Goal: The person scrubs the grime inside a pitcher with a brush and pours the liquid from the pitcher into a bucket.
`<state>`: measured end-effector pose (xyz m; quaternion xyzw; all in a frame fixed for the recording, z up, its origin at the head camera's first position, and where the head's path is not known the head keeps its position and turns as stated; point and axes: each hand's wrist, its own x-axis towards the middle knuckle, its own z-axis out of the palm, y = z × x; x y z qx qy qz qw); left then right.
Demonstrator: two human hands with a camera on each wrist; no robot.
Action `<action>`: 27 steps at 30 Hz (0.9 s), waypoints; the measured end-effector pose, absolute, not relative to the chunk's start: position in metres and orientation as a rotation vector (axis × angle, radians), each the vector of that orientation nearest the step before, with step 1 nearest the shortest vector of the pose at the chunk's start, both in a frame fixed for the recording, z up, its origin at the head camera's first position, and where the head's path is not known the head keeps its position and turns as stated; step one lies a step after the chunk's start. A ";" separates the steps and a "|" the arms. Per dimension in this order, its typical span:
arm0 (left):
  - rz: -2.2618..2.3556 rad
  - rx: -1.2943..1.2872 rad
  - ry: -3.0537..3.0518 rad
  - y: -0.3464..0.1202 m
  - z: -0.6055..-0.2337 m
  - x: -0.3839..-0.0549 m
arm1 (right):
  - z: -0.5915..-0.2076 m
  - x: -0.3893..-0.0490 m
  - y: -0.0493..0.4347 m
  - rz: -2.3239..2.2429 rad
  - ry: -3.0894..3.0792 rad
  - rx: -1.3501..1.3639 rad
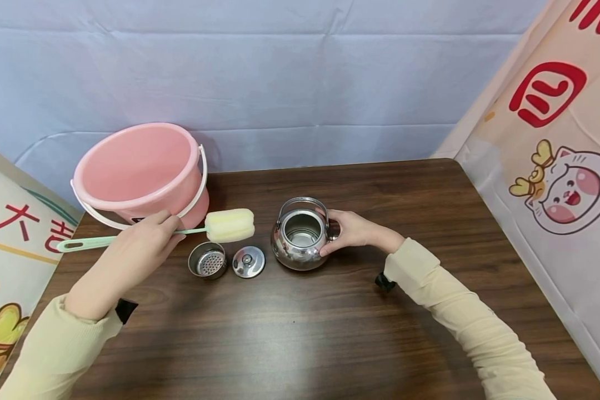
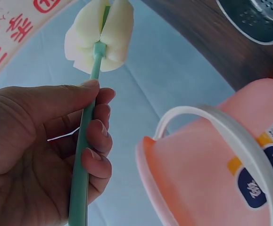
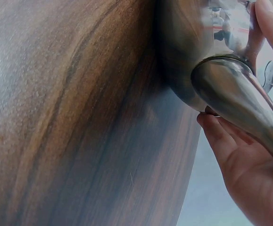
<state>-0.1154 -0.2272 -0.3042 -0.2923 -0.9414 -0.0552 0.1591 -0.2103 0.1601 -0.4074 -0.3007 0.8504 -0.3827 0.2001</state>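
Note:
My left hand [image 1: 147, 244] grips the green handle of a sponge bottle brush [image 2: 83, 155], thumb along the stem and fingers curled round it. Its pale yellow sponge head [image 1: 230, 225] points right, above the table. My right hand [image 1: 352, 230] holds the steel teapot [image 1: 300, 253] by its right side, thumb and fingers either side of the spout [image 3: 235, 89]. The teapot stands upright on the table, lid off, its bail handle raised. Between the hands lie a steel strainer cup [image 1: 208, 261] with a perforated bottom and the round teapot lid [image 1: 249, 262], knob up.
A pink bucket [image 1: 140, 166] with a white handle stands at the table's back left, just behind my left hand. The brown wooden table [image 1: 290, 333] meets a pale blue cloth [image 1: 280, 83] at the back. Printed cloths hang at both sides.

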 end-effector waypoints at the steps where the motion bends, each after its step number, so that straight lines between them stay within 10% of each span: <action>1: -0.157 -0.838 -2.691 -0.225 -0.303 -0.116 | -0.407 -0.210 0.160 -1.068 2.376 -0.838; 27: -0.108 -0.984 -2.536 -0.181 -0.291 -0.138 | -0.406 -0.210 0.159 -1.059 2.380 -0.824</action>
